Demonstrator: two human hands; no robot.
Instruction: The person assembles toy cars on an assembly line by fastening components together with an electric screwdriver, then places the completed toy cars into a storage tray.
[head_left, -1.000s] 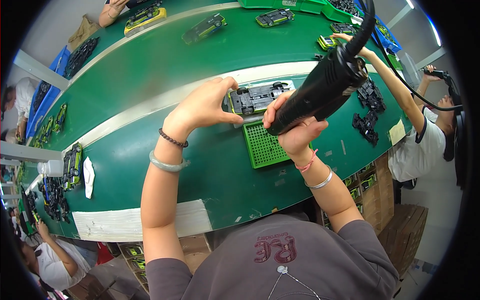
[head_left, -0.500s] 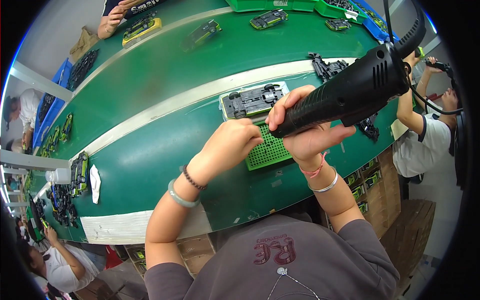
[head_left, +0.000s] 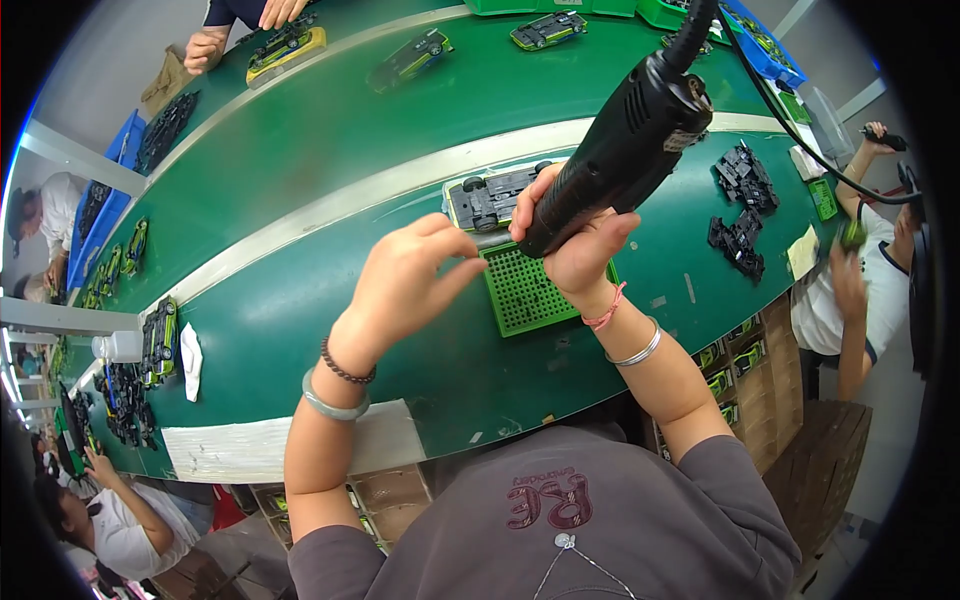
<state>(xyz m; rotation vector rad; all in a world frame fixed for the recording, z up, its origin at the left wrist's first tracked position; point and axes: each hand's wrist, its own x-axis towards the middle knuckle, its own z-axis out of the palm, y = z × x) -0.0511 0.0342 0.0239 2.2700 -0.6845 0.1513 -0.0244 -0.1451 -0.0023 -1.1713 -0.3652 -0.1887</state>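
My right hand [head_left: 580, 245] grips a black electric screwdriver [head_left: 625, 135], tilted with its tip down over the green perforated screw tray [head_left: 530, 295]. Its cable runs up to the top right. My left hand [head_left: 405, 280] hovers just left of that tray, fingers pinched together toward the tray's near-left corner; whether a screw sits between them I cannot tell. Just beyond the tray lies an upturned toy car chassis [head_left: 490, 195], black underside up, partly hidden by my right hand.
The green conveyor table [head_left: 300, 210] carries several toy cars at the far side [head_left: 410, 55]. Black chassis parts [head_left: 745, 205] lie at the right. Other people work at the right [head_left: 870, 290], far left and lower left [head_left: 110, 520]. More cars stack at the left edge [head_left: 155, 340].
My left hand has left the chassis and drawn back toward the screw tray's left side. The screwdriver has swung more upright, and my view has shifted left.
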